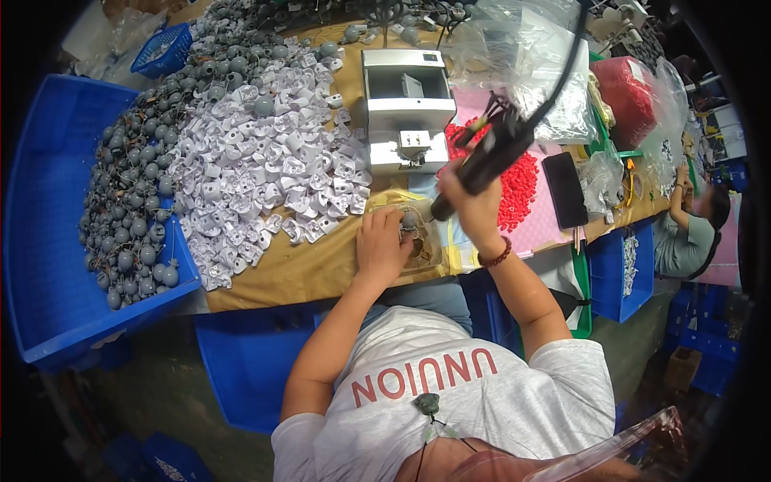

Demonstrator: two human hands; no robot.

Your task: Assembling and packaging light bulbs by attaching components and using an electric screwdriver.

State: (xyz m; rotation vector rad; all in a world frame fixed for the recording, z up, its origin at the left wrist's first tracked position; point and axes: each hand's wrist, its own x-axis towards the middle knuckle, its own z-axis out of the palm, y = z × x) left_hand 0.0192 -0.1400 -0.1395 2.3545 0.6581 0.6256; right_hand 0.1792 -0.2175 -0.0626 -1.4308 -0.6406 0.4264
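Note:
My right hand is wrapped round a black corded electric screwdriver. Its tip slants down and left toward my left hand. The fingers of that hand are closed on a small part with a round grey head, at the table's front edge. Under the part lies a shallow clear dish or pad; the fingers hide most of what it holds. Just behind both hands stands a silver-grey metal fixture with a white block at its front.
Left of my hands spreads a heap of white plastic housings, beside many grey ball-shaped parts and a large blue bin. Small red parts lie on a pink sheet, near a black phone. Farther right sits another person.

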